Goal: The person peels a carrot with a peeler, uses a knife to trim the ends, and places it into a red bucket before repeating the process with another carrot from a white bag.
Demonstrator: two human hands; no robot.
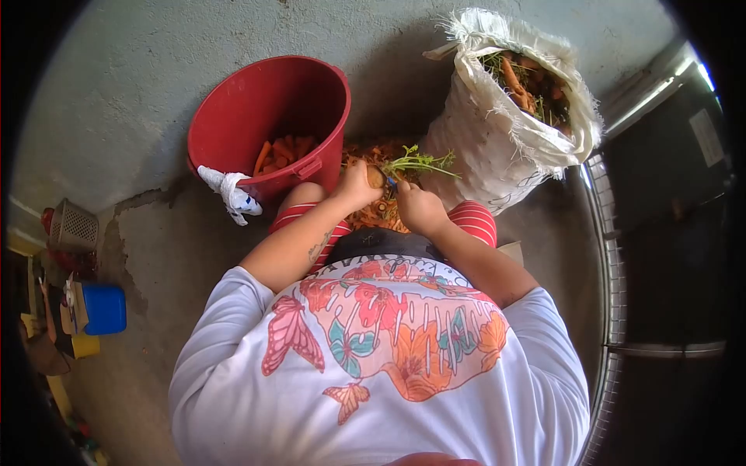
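Wrapped round a carrot (pixel 376 177), my left hand (pixel 357 189) is closed, and the carrot's thick crown end shows past the fingers. Leafy green tops (pixel 420 161) stick out to the right from that end. My right hand (pixel 420 210) is closed close beside it, on a small tool with a bit of blue showing (pixel 392 179); its kind is mostly hidden by the fingers. Below both hands, between my knees, lies a heap of orange peelings and scraps (pixel 381 214). A red bucket (pixel 225 128) with cleaned carrot pieces (pixel 286 153) inside stands at my left.
A white woven sack (pixel 482 128), full of carrots with greens (pixel 519 84), stands at the right by the wall. White cloth (pixel 231 192) is tied to the bucket's rim. On the far left are a perforated basket (pixel 74 227) and a blue container (pixel 104 308). A dark door (pixel 660 264) is at right.
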